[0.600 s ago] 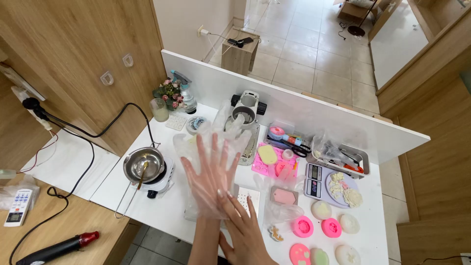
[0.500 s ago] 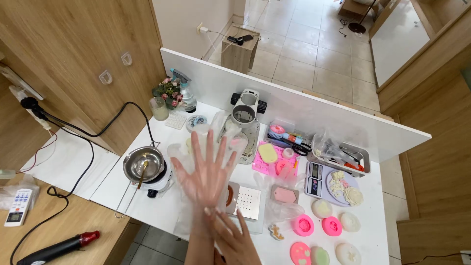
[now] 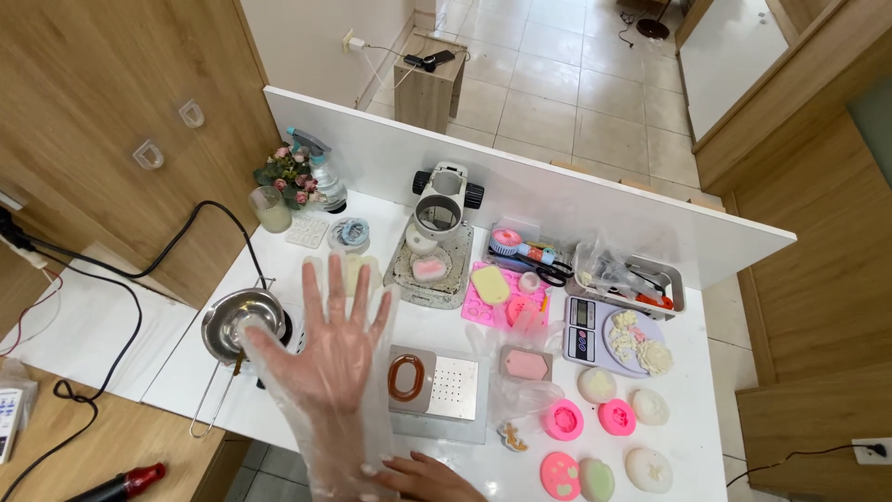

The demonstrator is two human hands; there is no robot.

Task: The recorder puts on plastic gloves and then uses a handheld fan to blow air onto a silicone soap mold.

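— What does the head camera show of the hands?

— The left hand (image 3: 325,367) is raised over the white table (image 3: 446,339), fingers spread wide and straight, inside a loose clear plastic glove (image 3: 358,423). It grips nothing. The right hand (image 3: 423,479) sits at the bottom edge, just below the left wrist, fingertips pinching the glove's cuff.

— Take the metal block as the landmark. Where is it?

— The metal block (image 3: 444,389), with an orange oval ring (image 3: 406,378) on its left part, lies just right of the gloved hand. Left of the block, past the hand, a steel pot (image 3: 243,321) stands on a small burner. Behind the block sits a grey tray (image 3: 429,270) holding a pink soap piece, and behind that a white machine (image 3: 444,200).

— And to the right?

— Just right of the block lies a pink tag-shaped soap (image 3: 525,364) in clear wrap. Further right is a digital scale (image 3: 604,335) bearing cream flower shapes. Right and nearer than the block are round pink moulds (image 3: 590,418) and pale soaps. A pink silicone mould (image 3: 506,297) lies behind the block to the right.
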